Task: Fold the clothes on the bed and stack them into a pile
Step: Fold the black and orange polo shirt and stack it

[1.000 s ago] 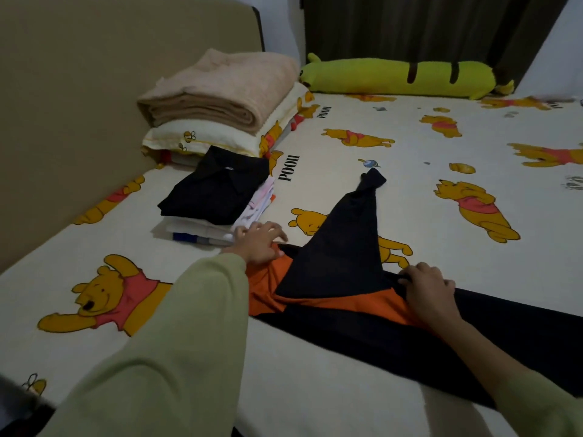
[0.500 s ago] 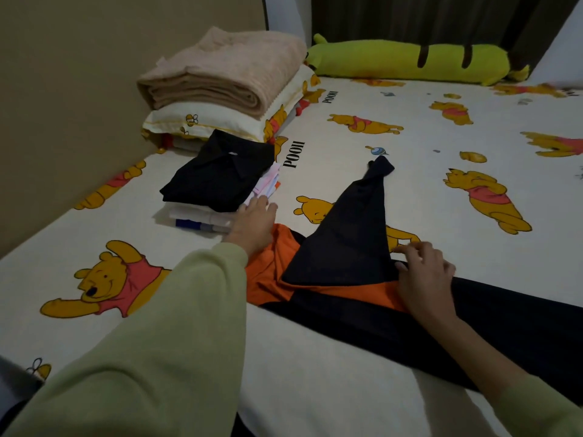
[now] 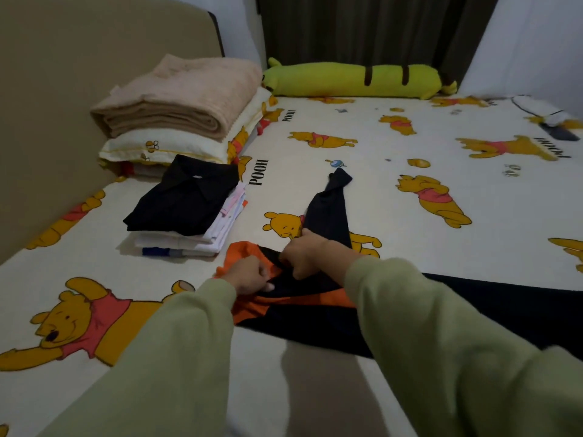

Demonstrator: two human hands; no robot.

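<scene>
Both hands shifted inward: my left hand (image 3: 250,276) & right hand (image 3: 304,252) pinch soft, limp garment (image 3: 328,216) near its orange hem; hold by edges

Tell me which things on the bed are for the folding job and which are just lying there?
For the job:
black and orange garment, gripped by left hand and right hand
pile of folded clothes

Just lying there:
beige blanket
pillow
green bolster

Matt black-and-orange cloth garment (image 3: 328,216) under the hands, fuzzy beige blanket (image 3: 189,93) beyond the left, printed cotton-like sheet (image 3: 362,190), plush green bolster (image 3: 356,82)
</scene>
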